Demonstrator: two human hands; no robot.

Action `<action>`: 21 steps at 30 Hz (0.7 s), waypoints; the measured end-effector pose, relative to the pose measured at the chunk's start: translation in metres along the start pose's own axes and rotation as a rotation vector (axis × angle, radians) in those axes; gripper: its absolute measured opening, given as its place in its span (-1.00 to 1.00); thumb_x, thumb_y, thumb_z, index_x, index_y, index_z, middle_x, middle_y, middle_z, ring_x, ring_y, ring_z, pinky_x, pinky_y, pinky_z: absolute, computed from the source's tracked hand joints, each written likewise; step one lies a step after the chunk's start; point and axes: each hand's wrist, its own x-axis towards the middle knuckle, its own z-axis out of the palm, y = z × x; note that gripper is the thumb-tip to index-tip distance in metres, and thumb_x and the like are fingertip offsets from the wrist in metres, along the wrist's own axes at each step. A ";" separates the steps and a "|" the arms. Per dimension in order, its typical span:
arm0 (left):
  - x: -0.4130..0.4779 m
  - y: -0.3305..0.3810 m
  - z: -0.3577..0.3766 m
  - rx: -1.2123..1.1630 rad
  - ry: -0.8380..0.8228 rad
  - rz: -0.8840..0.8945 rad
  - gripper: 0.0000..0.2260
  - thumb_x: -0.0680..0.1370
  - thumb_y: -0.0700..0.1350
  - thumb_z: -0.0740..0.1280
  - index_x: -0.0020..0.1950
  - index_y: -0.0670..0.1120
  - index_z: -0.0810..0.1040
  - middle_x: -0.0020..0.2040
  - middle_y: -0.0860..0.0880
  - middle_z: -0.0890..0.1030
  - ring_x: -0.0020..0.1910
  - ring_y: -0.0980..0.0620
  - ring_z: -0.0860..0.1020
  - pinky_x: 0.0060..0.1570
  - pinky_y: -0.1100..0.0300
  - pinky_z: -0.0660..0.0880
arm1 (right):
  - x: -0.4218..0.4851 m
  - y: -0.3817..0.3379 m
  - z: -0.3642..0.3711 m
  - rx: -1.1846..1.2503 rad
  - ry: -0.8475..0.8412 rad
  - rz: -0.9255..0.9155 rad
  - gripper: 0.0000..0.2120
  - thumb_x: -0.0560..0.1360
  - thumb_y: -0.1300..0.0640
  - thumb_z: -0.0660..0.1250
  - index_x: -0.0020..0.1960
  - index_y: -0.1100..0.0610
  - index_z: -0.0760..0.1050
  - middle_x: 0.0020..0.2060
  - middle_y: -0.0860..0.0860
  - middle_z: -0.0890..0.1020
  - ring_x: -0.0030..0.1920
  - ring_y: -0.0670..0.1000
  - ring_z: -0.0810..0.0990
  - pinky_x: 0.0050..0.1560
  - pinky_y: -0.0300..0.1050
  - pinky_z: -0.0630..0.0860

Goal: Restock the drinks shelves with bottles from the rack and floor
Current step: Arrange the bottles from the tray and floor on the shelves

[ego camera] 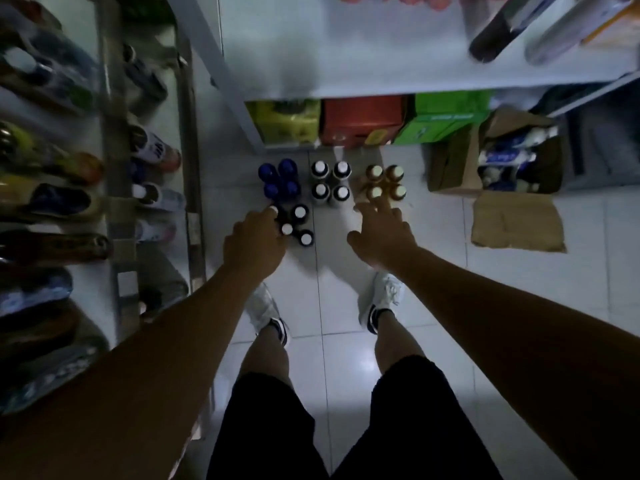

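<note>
Head view: I see both hands low over the floor (pixel 519 289), apart. Left hand (pixel 256 245) has fingers curled down onto the nearest dark bottles (pixel 300 213); I can't tell if it grips one. Right hand (pixel 381 237) is spread, holding nothing, fingertips at the tan bottles (pixel 374 192). Beyond stand the blue bottles (pixel 278 178), with the white-capped bottles (pixel 341 192) between blue and tan. Rack (pixel 114 168) on the left, shelf (pixel 346 57) farthest.
</note>
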 end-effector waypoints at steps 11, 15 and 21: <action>0.115 -0.126 0.181 -0.129 -0.057 -0.086 -0.45 0.59 -0.12 0.29 0.55 -0.07 0.19 0.44 -0.16 0.35 0.34 -0.22 0.40 0.19 -0.04 0.42 | 0.109 0.015 0.221 0.132 -0.134 0.022 -0.34 0.50 0.13 0.33 0.54 0.08 0.16 0.45 0.13 0.32 0.36 0.22 0.38 0.28 0.13 0.39; 0.170 -0.160 0.252 -0.261 0.031 -0.043 -0.33 0.57 -0.20 0.32 0.60 -0.07 0.05 0.56 -0.12 0.20 0.47 -0.15 0.28 0.33 0.06 0.33 | 0.171 0.033 0.300 0.229 -0.114 0.010 -0.18 0.47 0.14 0.42 0.58 0.03 0.03 0.47 0.12 0.31 0.39 0.17 0.40 0.30 0.16 0.45; 0.230 -0.187 0.342 -0.502 0.146 0.090 -0.29 0.48 -0.31 0.40 0.54 -0.11 0.13 0.48 -0.08 0.35 0.38 -0.11 0.41 0.30 0.09 0.44 | 0.253 0.059 0.383 0.438 -0.004 -0.076 -0.24 0.36 0.19 0.53 0.46 0.10 0.24 0.32 0.09 0.47 0.28 0.04 0.47 0.24 -0.08 0.48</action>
